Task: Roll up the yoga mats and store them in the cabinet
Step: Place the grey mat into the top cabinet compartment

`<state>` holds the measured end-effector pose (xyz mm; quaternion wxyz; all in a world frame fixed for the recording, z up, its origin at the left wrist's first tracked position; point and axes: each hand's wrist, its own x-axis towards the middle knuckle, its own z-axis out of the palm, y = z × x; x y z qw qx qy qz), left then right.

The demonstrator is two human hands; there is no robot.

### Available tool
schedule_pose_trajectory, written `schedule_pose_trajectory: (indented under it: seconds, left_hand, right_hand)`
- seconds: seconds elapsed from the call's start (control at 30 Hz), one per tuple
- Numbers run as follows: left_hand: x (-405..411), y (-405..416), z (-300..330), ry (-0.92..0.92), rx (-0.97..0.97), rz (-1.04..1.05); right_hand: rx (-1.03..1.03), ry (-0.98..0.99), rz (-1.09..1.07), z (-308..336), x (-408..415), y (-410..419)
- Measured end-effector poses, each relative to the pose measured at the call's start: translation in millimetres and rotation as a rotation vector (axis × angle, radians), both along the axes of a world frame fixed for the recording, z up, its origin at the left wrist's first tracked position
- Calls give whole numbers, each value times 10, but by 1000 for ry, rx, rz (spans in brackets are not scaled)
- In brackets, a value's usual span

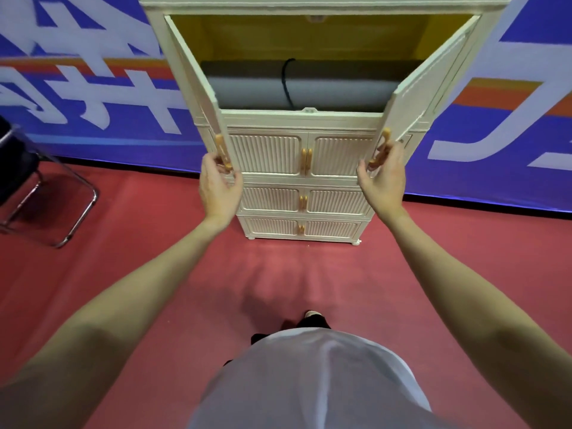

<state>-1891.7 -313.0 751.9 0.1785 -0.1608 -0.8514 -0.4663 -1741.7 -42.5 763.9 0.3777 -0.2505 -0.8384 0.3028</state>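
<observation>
In the cabinet's (309, 117) open top compartment lie the rolled yoga mats (303, 88), while the left hand (218, 187) and right hand (383, 181) each curl fingers round a door handle, evidently to swing both doors.

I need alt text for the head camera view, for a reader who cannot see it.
A person's left hand and right hand each hold an orange handle of the open top doors of a cream cabinet. Inside lies a rolled grey yoga mat tied with a black strap. The lower doors are closed; the floor is red.
</observation>
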Motion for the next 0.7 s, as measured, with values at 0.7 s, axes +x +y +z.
schedule_pose_trajectory:
  seconds: [0.7]
  left_hand:
    - [-1101,1771,702,17,-477,-418]
  right_hand:
    - [230,-302,459,373,-1584,595]
